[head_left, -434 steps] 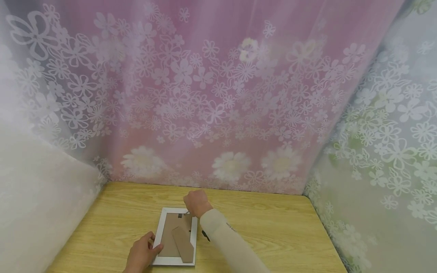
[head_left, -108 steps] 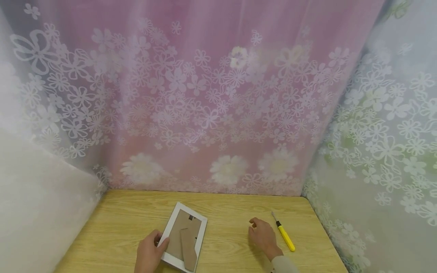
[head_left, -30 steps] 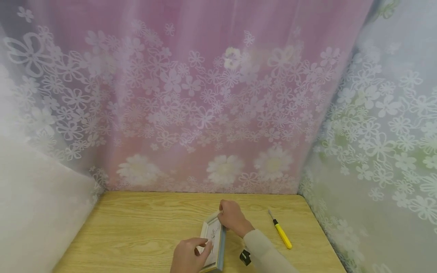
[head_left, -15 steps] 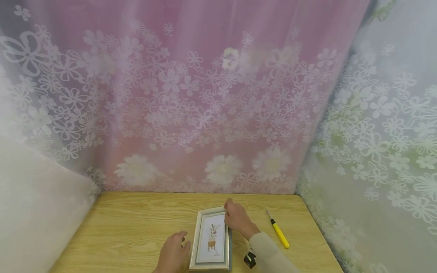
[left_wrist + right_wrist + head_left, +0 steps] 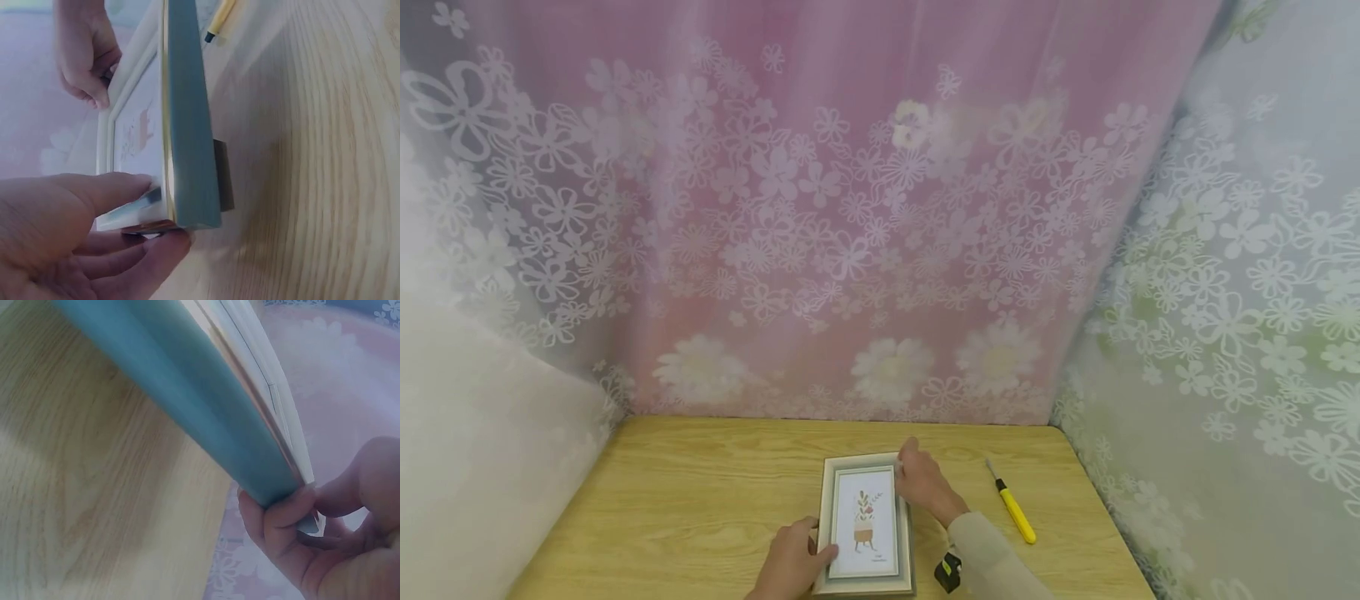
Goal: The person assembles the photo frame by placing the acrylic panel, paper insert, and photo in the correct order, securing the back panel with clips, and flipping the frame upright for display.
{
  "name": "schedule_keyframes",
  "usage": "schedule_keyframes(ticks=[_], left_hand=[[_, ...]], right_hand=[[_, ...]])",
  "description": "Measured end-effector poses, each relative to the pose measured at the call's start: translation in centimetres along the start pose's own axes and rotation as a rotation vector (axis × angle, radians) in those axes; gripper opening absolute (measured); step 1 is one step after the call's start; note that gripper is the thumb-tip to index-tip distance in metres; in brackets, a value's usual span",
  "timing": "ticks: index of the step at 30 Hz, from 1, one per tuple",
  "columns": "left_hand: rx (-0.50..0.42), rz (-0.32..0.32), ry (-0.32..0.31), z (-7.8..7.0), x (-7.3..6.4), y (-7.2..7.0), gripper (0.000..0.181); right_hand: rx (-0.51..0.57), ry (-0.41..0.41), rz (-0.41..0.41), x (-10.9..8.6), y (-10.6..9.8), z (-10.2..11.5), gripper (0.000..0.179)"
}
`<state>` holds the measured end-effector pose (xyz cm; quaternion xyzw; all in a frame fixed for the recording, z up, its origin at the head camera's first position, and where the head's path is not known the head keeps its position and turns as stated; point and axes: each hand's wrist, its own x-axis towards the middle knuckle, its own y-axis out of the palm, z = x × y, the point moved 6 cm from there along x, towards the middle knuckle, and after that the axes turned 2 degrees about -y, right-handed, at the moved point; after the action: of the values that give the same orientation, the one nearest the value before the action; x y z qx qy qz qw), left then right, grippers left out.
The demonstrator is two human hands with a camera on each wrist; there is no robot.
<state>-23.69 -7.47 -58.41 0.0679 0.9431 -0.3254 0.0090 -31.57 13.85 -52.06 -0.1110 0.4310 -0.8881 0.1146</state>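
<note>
A picture frame (image 5: 864,523) faces up between my hands, its cream border and blue-grey side (image 5: 190,119) around a print of a plant in a legged pot. My left hand (image 5: 792,557) grips its lower left edge, thumb over the front and fingers underneath. At the upper right corner my right hand (image 5: 925,481) pinches the rim, with fingers curled round the side in the right wrist view (image 5: 312,531). A brown stand piece (image 5: 224,175) juts from the back, and the frame is held up off the wood in the left wrist view.
A screwdriver (image 5: 1017,508) with a yellow handle lies on the wood-grain table (image 5: 700,492) to the right of my right hand. A pink floral curtain (image 5: 820,250) hangs behind the table's far edge. Pale floral sheets (image 5: 1240,350) close in the sides.
Earlier the frame lay back up, with my right hand working at it; the screwdriver was later set down. The frame has been turned face up, and my left hand has regripped its left edge.
</note>
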Motion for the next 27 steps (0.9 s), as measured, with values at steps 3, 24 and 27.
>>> schedule_keyframes(ticks=[3, 24, 27], left_hand=[[-0.017, -0.008, -0.003, 0.0, 0.0, 0.1, 0.043], [-0.044, -0.118, 0.026, 0.9, 0.6, 0.1, 0.023], [-0.041, -0.105, 0.042, 1.1, 0.8, 0.6, 0.008]], right_hand=[[0.05, 0.037, 0.011, 0.1, 0.3, -0.7, 0.011], [-0.058, 0.083, 0.079, -1.6, 3.2, -3.1, 0.016], [-0.084, 0.11, 0.08, -1.7, 3.7, -3.5, 0.018]])
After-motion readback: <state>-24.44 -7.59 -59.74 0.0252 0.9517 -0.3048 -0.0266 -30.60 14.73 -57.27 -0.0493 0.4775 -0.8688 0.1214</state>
